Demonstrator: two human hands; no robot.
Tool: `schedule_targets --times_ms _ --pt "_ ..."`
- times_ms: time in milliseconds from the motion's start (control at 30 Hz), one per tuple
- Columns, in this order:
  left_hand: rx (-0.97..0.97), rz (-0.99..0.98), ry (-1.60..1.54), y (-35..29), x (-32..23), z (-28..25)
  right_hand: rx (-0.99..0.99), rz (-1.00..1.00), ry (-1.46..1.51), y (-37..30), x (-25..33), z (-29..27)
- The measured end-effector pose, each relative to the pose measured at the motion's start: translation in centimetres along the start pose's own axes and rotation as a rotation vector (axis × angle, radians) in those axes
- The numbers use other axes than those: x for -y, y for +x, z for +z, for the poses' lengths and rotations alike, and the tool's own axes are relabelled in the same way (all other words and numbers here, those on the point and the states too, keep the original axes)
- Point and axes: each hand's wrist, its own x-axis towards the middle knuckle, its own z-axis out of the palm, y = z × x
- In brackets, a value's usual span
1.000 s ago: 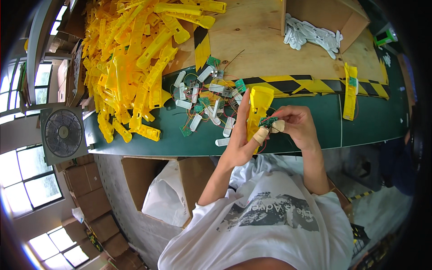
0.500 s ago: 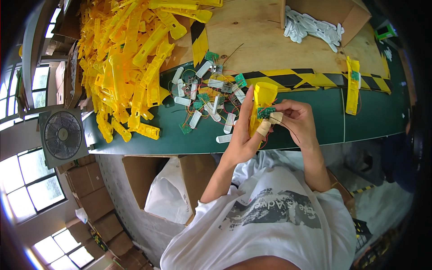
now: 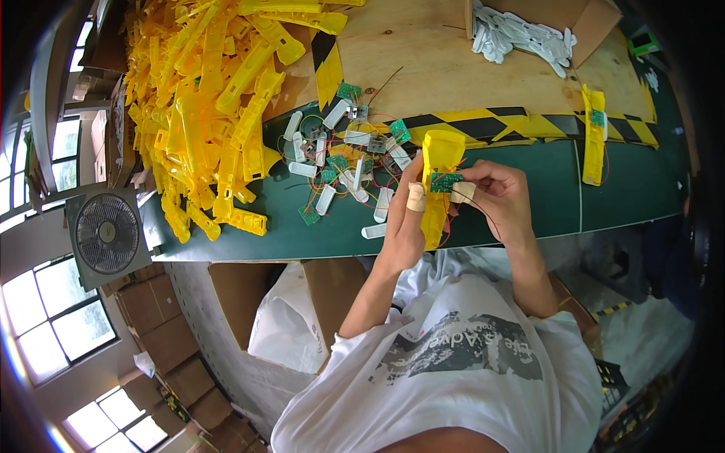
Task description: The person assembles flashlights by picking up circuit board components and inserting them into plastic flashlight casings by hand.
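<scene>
My left hand point(image 3: 405, 226) holds a long yellow plastic shell point(image 3: 442, 151) upright over the table's near edge, its thumb along the shell's left side. A small green circuit board point(image 3: 444, 182) lies across the middle of the shell. My right hand point(image 3: 495, 198) pinches the board's right end between thumb and fingers, and thin dark and red wires trail from it. Tape wraps both thumbs. Left of my hands lies a tangle of circuit boards, wires and white plastic pieces point(image 3: 325, 199). Another yellow shell point(image 3: 593, 143) with a board in it rests at the right.
A large heap of yellow shells point(image 3: 204, 121) covers the table's left side. At the back right, a cardboard box point(image 3: 596, 34) holds white plastic parts point(image 3: 521, 38). Striped tape point(image 3: 483, 127) edges a wooden board. Below the table stand an open carton point(image 3: 234, 294) and a fan point(image 3: 108, 235).
My left thumb has moved up from the shell's lower part to its left side, beside the circuit board. The board now sits straighter across the shell. My right hand keeps its pinch.
</scene>
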Motion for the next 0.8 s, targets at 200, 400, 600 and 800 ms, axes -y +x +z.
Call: schedule_targets --times_ms 200,400,600,800 --pt "-0.034 -0.037 0.089 0.0 0.5 0.1 -0.075 -0.010 -0.060 -0.1 -1.0 -0.3" --pt "-0.060 -0.017 0.165 0.1 0.2 0.7 -0.123 -0.034 -0.060 -0.1 -1.4 0.3" --pt "-0.135 -0.012 0.133 0.0 -0.4 1.7 -0.104 0.053 0.010 0.0 -0.6 0.8" --pt "-0.103 -0.106 -0.148 -0.1 -0.8 1.7 -0.069 -0.016 -0.153 0.0 0.2 1.9"
